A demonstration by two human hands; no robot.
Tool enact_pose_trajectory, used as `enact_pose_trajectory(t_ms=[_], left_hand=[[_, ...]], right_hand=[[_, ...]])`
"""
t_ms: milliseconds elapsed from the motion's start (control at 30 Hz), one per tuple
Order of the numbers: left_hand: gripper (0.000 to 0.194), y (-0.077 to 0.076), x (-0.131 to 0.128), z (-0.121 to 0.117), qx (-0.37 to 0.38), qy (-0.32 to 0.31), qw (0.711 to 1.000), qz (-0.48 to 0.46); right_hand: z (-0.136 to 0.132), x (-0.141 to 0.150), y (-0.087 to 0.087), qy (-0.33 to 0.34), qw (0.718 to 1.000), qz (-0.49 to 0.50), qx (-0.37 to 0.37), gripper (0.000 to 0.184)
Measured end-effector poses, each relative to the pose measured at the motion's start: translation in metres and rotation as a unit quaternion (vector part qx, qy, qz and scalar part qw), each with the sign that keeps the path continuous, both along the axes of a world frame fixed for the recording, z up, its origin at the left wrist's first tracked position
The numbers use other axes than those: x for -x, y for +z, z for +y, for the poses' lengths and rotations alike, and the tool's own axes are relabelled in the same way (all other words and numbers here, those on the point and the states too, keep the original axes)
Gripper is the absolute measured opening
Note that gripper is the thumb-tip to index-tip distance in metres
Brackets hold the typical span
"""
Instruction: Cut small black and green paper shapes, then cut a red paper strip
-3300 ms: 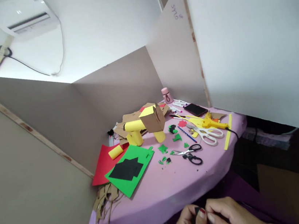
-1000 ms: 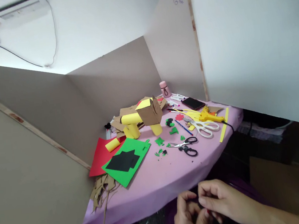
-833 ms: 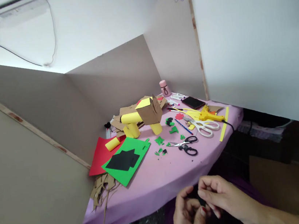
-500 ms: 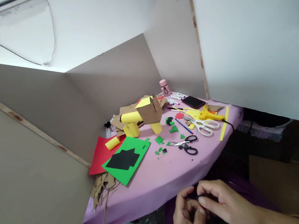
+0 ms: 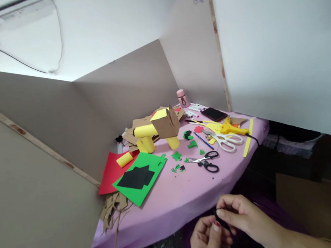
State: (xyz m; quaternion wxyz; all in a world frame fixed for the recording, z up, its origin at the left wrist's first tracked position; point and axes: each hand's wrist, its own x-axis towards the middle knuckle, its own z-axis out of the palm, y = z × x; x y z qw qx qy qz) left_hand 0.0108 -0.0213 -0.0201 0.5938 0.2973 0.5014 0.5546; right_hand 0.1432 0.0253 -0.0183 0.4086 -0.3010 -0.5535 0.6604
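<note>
In front of the worktop (image 5: pixel 190 196), a black piece (image 5: pixel 222 221) is pinched by the right hand (image 5: pixel 241 215); the grip of the left hand (image 5: pixel 207 240) cannot be told. Probably light and bendy, it is best held edgewise.

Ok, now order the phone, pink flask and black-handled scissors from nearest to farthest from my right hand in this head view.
From your right hand:
1. Black-handled scissors, toward the front, slightly left of the hand.
2. Phone, farther back.
3. Pink flask, farthest back, left of the phone.
</note>
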Motion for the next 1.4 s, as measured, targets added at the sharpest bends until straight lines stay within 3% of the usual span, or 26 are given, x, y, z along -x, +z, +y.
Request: enact_pose_trajectory(t_ms=[133,300,333,400,433,500,567,633,733,833,967,1167,1267,1400], left_hand=[[0.038,0.005,0.001,-0.002,0.003,0.002,1.000,0.021],[0.040,0.004,0.002,-0.001,0.021,-0.021,0.999,-0.021],[0.041,0.003,0.002,-0.001,0.025,-0.019,0.999,-0.026],[0.042,0.003,0.002,0.000,0.028,-0.006,0.999,-0.023],[0.043,0.004,0.002,-0.001,0.027,0.003,1.000,-0.017],[0.045,0.004,0.001,-0.001,0.023,0.016,1.000,0.000],[0.046,0.005,0.001,-0.002,0.019,0.025,0.999,0.016],[0.048,0.003,0.002,-0.001,0.019,0.035,0.999,0.029],[0.050,0.000,0.003,0.000,0.023,0.055,0.997,0.042],[0.051,-0.002,0.005,0.001,0.020,0.068,0.996,0.047],[0.050,0.000,0.006,0.000,-0.008,0.079,0.996,0.048],[0.049,0.004,0.004,-0.002,-0.025,0.099,0.994,0.037],[0.049,0.007,0.002,-0.001,-0.026,0.112,0.993,0.035],[0.047,0.009,0.002,-0.001,-0.031,0.129,0.990,0.038]], right_hand=[[0.001,0.000,0.003,-0.005,1.000,-0.022,0.010,0.032],[-0.001,0.002,0.005,0.023,0.999,-0.036,0.030,0.038],[0.000,0.001,0.005,0.024,0.998,-0.055,0.021,0.039],[0.008,-0.003,0.006,0.004,0.988,-0.138,-0.064,0.041],[0.015,-0.006,0.008,-0.016,0.974,-0.188,-0.124,0.040],[0.036,-0.014,0.014,-0.078,0.919,-0.291,-0.253,0.033],[0.064,-0.022,0.020,-0.118,0.891,-0.326,-0.292,0.018],[0.092,-0.026,0.023,-0.138,0.860,-0.376,-0.317,0.022],[0.123,-0.026,0.019,-0.113,0.823,-0.440,-0.340,0.028],[0.135,-0.021,0.011,-0.086,0.808,-0.468,-0.347,0.022],[0.136,-0.020,0.004,-0.087,0.835,-0.438,-0.320,0.021],[0.128,-0.024,0.002,-0.135,0.940,-0.241,-0.202,0.035],[0.113,-0.024,0.002,-0.093,0.982,-0.122,-0.105,0.033],[0.074,-0.018,0.004,-0.015,1.000,-0.007,0.007,0.038]])
